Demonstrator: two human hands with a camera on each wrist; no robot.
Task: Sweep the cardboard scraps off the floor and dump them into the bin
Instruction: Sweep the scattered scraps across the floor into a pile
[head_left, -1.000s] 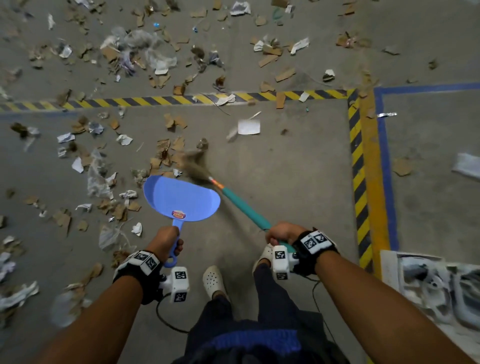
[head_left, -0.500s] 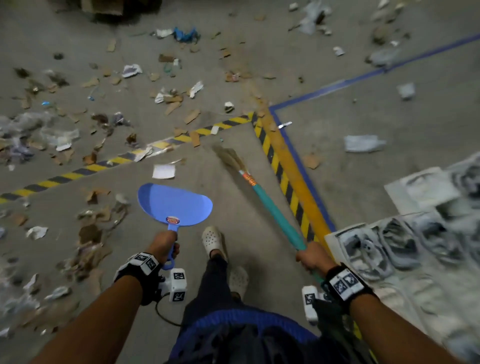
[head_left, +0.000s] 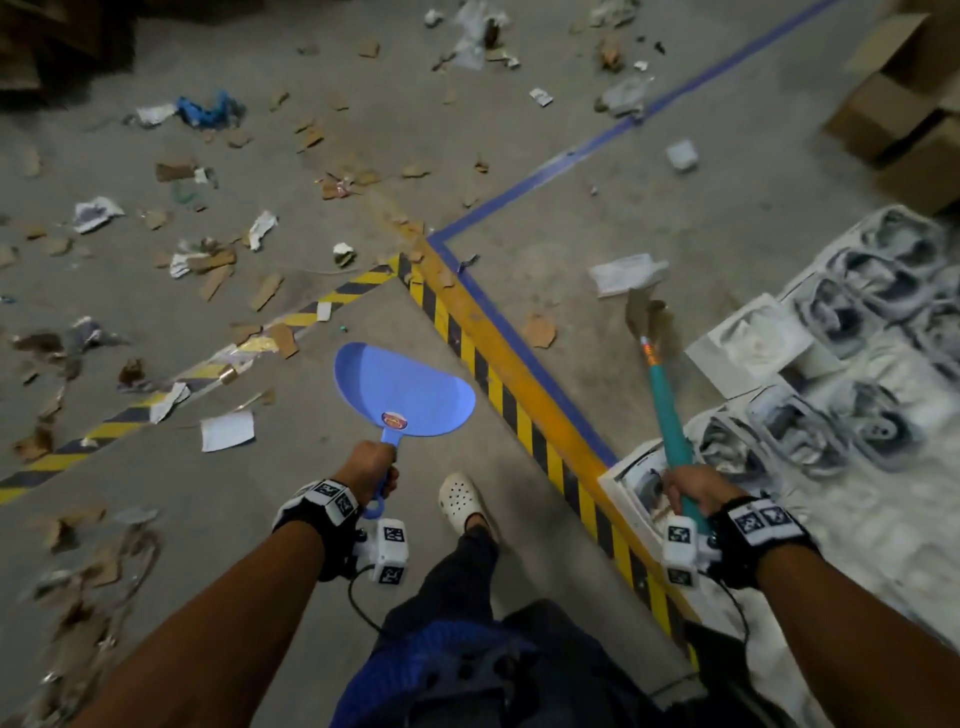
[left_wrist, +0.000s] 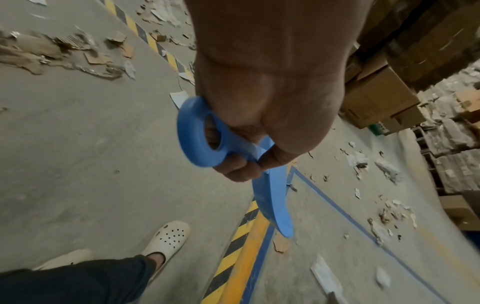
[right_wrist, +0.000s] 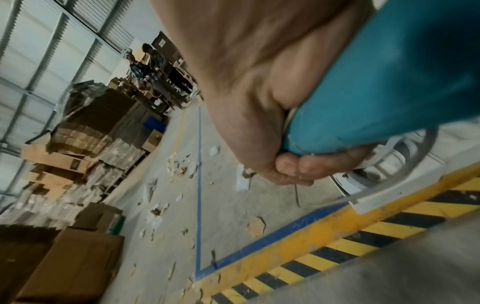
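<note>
The left hand's fingers (left_wrist: 235, 168) were curled tight round the handle of the blue dustpan (head_left: 405, 392), held level and empty above the floor (head_left: 311, 519). The right hand (head_left: 693, 491) was wrapped round the teal broom (head_left: 667, 410), its bristles near a cardboard scrap (head_left: 540, 331) just beyond the blue floor line (head_left: 524, 358). Most cardboard scraps (head_left: 218, 270) lay scattered well to the left, past the striped tape (head_left: 332, 301). No bin showed. Sweeping well likely meant short strokes gathering scraps into one pile, then lowering the dustpan's lip flat against the floor.
</note>
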